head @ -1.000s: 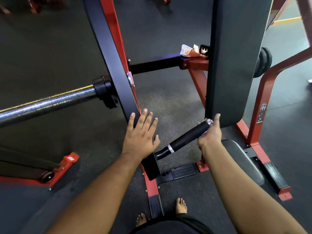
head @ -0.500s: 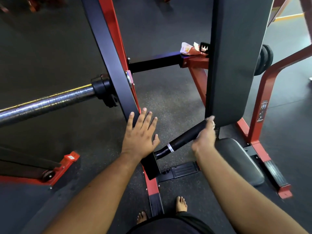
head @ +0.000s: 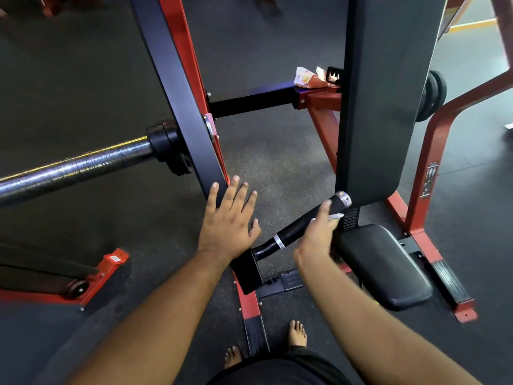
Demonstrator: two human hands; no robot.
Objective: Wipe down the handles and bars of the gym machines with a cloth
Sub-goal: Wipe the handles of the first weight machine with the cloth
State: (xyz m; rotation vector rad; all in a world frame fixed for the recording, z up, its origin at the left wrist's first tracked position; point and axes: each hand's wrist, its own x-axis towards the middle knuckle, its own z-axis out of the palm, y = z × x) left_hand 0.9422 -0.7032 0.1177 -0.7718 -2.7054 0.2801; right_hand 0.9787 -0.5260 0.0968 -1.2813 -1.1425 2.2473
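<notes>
A black rubber handle with a chrome end cap sticks out from the machine's black lever arm. My right hand is curled around the handle's middle, just below the cap. A pale scrap of cloth shows at its fingertips. My left hand lies flat on the lower part of the lever arm, fingers spread, holding nothing. A knurled steel bar juts out left from the same arm.
The tall black back pad and black seat stand right of the handle. Red frame tubes and weight plates lie beyond. A crumpled wrapper rests on the crossbeam. My bare feet stand on dark rubber floor.
My right hand has slid down the handle from its tip toward me, uncovering the chrome end cap. The left hand has stayed flat on the lever arm.
</notes>
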